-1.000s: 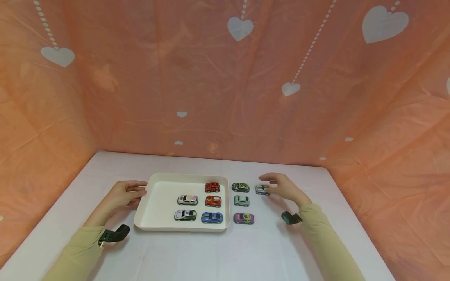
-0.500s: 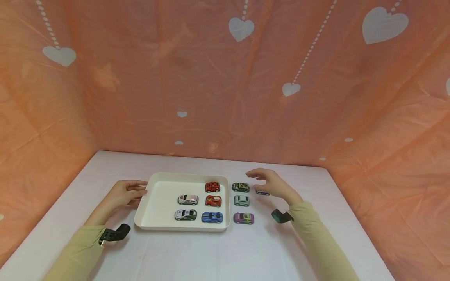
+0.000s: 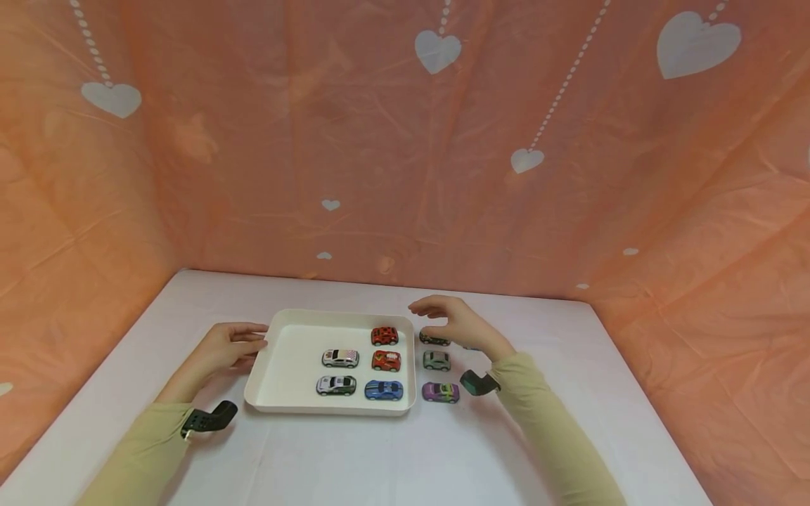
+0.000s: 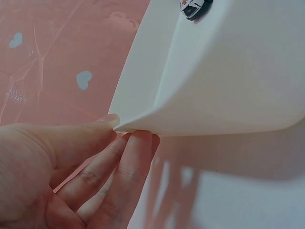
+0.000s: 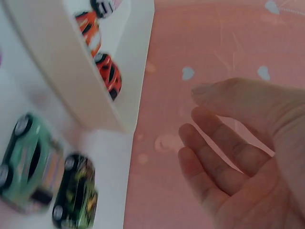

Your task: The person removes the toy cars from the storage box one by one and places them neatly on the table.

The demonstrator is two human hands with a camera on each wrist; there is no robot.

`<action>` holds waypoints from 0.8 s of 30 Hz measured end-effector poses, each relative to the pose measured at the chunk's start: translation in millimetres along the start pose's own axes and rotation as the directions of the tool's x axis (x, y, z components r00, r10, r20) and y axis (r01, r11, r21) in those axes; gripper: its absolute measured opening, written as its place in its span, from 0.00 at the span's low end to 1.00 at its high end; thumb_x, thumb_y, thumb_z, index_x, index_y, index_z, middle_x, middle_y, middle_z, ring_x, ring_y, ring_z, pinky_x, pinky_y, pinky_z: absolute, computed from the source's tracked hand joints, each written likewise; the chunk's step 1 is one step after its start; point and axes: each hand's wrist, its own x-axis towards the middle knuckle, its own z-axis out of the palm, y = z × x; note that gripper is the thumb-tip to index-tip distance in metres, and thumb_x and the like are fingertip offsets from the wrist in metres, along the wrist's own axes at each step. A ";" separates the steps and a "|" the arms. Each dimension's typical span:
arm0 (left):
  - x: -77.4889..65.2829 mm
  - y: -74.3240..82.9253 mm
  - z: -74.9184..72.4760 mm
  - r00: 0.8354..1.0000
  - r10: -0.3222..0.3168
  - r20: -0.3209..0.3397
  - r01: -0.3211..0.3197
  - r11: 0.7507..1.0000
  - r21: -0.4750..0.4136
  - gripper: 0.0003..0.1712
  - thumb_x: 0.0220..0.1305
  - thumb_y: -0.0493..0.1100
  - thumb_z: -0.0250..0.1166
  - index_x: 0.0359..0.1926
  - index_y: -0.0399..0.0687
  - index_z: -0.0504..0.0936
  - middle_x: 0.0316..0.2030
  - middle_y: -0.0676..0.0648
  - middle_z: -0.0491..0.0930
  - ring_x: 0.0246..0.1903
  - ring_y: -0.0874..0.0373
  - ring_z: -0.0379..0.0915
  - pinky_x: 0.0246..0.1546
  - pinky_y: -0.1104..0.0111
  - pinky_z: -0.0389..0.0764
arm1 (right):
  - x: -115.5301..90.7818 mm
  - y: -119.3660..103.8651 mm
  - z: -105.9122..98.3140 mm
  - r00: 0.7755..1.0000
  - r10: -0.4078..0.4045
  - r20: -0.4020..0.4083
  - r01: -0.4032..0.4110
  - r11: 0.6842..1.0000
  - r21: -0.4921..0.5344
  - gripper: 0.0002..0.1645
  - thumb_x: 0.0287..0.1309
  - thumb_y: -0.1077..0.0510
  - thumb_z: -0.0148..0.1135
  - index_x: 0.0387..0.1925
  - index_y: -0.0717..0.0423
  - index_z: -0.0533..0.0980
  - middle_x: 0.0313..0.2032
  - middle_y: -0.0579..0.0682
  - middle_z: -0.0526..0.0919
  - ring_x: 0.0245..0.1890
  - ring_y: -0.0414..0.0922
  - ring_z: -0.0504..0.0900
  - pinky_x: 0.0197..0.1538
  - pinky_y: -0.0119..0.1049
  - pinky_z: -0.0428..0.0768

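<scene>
Left hand (image 3: 218,348) at the left end of the white tray (image 3: 287,372), pinching its rim between thumb and fingers; right hand (image 3: 465,327) off the tray's right end, fingers loosely bent, thumb apart from them, nothing in hold. Dark green camouflage car (image 3: 436,341) sits just outside the tray's right wall, toward its far corner, long axis in line with the tray's long sides; it lies below and tray-side of the right hand, clearly the nearer one.
</scene>
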 end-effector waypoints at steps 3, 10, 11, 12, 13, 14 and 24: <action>0.1 0.6 0.3 1.000 -0.004 0.001 0.004 1.000 -0.004 0.28 0.65 0.37 0.63 0.61 0.24 0.68 0.45 0.33 0.79 0.33 0.54 0.81 0.30 0.65 0.82 | 8.9 -5.1 6.3 0.999 -0.033 0.014 0.034 0.999 -0.001 0.26 0.55 0.69 0.66 0.57 0.63 0.74 0.54 0.54 0.79 0.53 0.48 0.76 0.58 0.42 0.72; 1.3 0.4 0.2 1.000 -0.004 -0.007 0.005 1.000 0.004 0.27 0.64 0.36 0.63 0.60 0.25 0.69 0.45 0.33 0.80 0.33 0.55 0.81 0.29 0.66 0.82 | 28.9 -19.3 22.9 0.996 -0.060 0.066 0.059 0.998 0.026 0.25 0.56 0.69 0.65 0.57 0.63 0.74 0.55 0.55 0.78 0.54 0.49 0.76 0.59 0.40 0.71; 1.6 0.3 0.2 1.000 -0.010 -0.009 0.010 1.000 0.005 0.27 0.64 0.36 0.63 0.60 0.25 0.69 0.45 0.33 0.80 0.33 0.55 0.81 0.29 0.66 0.82 | 31.6 -21.1 25.6 0.996 -0.057 0.074 0.054 0.998 0.036 0.25 0.56 0.69 0.65 0.57 0.62 0.74 0.55 0.55 0.78 0.54 0.50 0.76 0.59 0.40 0.71; 1.8 0.2 0.2 1.000 -0.016 -0.012 0.016 1.000 0.003 0.27 0.64 0.36 0.63 0.60 0.25 0.69 0.45 0.34 0.80 0.32 0.55 0.81 0.28 0.66 0.82 | 34.2 -22.8 28.4 0.995 -0.055 0.084 0.051 0.998 0.047 0.25 0.56 0.69 0.65 0.57 0.62 0.74 0.56 0.56 0.77 0.54 0.52 0.75 0.59 0.40 0.71; 1.8 0.1 0.3 1.000 -0.019 -0.014 0.019 1.000 0.001 0.27 0.63 0.36 0.64 0.60 0.25 0.69 0.44 0.34 0.81 0.32 0.56 0.81 0.28 0.66 0.81 | 36.7 -24.4 31.2 0.994 -0.055 0.093 0.050 0.997 0.056 0.26 0.56 0.68 0.65 0.57 0.62 0.74 0.56 0.56 0.77 0.55 0.53 0.75 0.59 0.41 0.71; 1.8 0.0 0.3 1.000 -0.020 -0.016 0.020 1.000 -0.001 0.27 0.63 0.36 0.64 0.59 0.25 0.69 0.44 0.34 0.81 0.32 0.56 0.81 0.28 0.66 0.81 | 39.3 -25.6 34.0 0.993 -0.052 0.102 0.045 0.997 0.065 0.26 0.56 0.68 0.65 0.57 0.62 0.74 0.56 0.57 0.77 0.55 0.54 0.75 0.59 0.41 0.71; 1.6 -0.5 0.3 0.999 -0.033 -0.018 0.033 0.999 -0.013 0.27 0.63 0.35 0.64 0.59 0.24 0.69 0.42 0.38 0.82 0.31 0.59 0.80 0.28 0.67 0.81 | 58.7 -31.3 58.2 0.980 -0.067 0.187 0.050 0.994 0.096 0.26 0.56 0.69 0.64 0.58 0.65 0.72 0.57 0.57 0.76 0.57 0.53 0.74 0.58 0.40 0.73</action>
